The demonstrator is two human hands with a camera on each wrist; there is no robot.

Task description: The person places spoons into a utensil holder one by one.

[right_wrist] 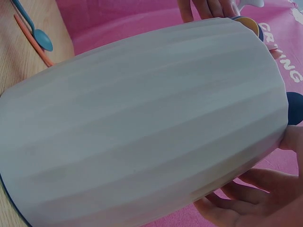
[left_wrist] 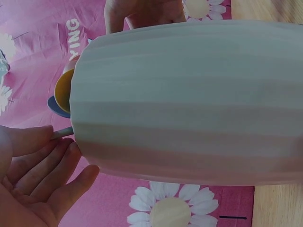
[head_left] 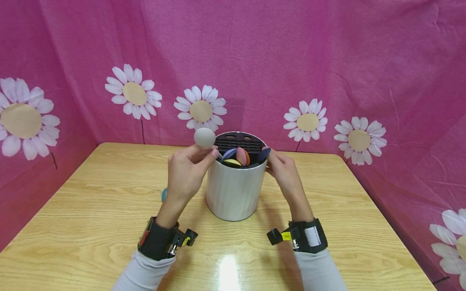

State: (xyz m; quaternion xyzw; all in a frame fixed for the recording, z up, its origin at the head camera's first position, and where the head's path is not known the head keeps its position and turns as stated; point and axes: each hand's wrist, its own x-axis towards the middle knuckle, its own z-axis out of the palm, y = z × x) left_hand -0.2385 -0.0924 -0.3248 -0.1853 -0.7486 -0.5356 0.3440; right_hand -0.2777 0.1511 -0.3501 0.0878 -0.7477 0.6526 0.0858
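Note:
A ribbed white utensil holder [head_left: 233,194] stands upright on the table. At its left rim my left hand [head_left: 187,171] pinches the handle of a pale grey spoon [head_left: 204,137] between thumb and finger, the round bowl raised above the rim. Its lower handle goes down inside the holder, hidden. My right hand [head_left: 285,171] holds the holder's right side, thumb at the rim and fingers along the outer wall. Beside that thumb a navy spoon [head_left: 263,155] sticks out. Yellow [head_left: 231,163], violet [head_left: 229,153] and pink [head_left: 241,156] utensil heads show in the opening.
On the wooden table [head_left: 109,226], left of the holder, lie a teal spoon [right_wrist: 42,40] and an orange handle [right_wrist: 35,45]; my left wrist mostly hides them from the head view. A pink cloth [head_left: 255,60] with daisies hangs behind the table.

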